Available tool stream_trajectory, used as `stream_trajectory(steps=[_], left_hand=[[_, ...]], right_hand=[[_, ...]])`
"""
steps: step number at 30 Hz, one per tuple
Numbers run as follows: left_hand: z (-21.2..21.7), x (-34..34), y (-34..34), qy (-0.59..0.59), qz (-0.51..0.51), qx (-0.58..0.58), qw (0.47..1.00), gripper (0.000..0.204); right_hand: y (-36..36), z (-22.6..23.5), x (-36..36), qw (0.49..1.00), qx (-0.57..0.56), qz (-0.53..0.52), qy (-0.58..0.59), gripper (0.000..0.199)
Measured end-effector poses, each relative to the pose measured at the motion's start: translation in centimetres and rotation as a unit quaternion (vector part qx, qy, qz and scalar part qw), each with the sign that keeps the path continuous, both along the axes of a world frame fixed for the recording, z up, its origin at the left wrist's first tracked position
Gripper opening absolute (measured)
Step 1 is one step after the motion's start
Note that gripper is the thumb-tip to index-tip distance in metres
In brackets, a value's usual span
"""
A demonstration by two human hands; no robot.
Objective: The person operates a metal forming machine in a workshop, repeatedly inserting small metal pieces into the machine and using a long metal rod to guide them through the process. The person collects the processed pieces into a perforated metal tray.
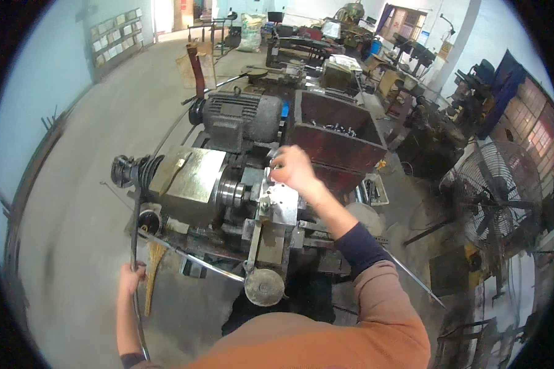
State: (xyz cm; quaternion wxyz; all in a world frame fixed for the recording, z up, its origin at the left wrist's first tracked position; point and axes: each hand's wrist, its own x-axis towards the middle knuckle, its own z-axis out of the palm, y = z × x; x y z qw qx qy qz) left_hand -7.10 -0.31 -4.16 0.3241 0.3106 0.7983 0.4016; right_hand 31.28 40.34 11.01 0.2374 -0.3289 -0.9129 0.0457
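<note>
A small lathe-like machine with a flat metal top (197, 175) stands before me, its round metal spindle (231, 193) facing a bright metal block (285, 208). Down at the left, my left hand (131, 278) is wrapped round a long dark rod (135, 237) that runs up along the machine's left end. My right hand (294, 169) reaches over the far side of the block, fingers curled together. What it grips there is mostly hidden by the fingers. Below the block, a round metal disc (264, 287) sits at the near end of a flat bar.
Behind the machine are a grey electric motor (243, 120) and a dark red bin (348, 163) with small metal pieces inside. A straw broom (155, 264) stands beside my left hand. A large caged fan (489, 190) stands at the right. More machinery fills the back.
</note>
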Motion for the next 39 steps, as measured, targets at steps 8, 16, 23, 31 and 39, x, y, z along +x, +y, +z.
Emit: stream_trajectory(steps=[8,16,23,31,39], left_hand=[[1.9,2.1,0.7,-0.064,0.025,0.046,0.997,0.02],[3.8,-0.3,0.8,-0.045,-0.1,-0.016,0.994,0.041],[-1.1,-6.4,-4.7,-0.143,-0.021,-0.019,0.989,0.049],[1.7,-1.2,2.2,-0.196,-0.029,-0.009,0.98,0.058],[-0.1,-4.8,1.1,-0.192,0.027,-0.03,0.981,0.043]], right_hand=[[10.5,2.0,8.8,0.951,-0.025,-0.308,-0.03,0.055],[2.4,-3.8,19.4,0.98,-0.062,-0.165,0.095,0.041],[-19.8,-18.4,47.0,0.885,-0.223,-0.328,0.244,0.022],[-40.2,-28.5,50.9,0.724,-0.393,-0.486,-0.292,0.019],[-39.6,-33.5,46.8,0.75,-0.467,-0.379,-0.274,0.029]])
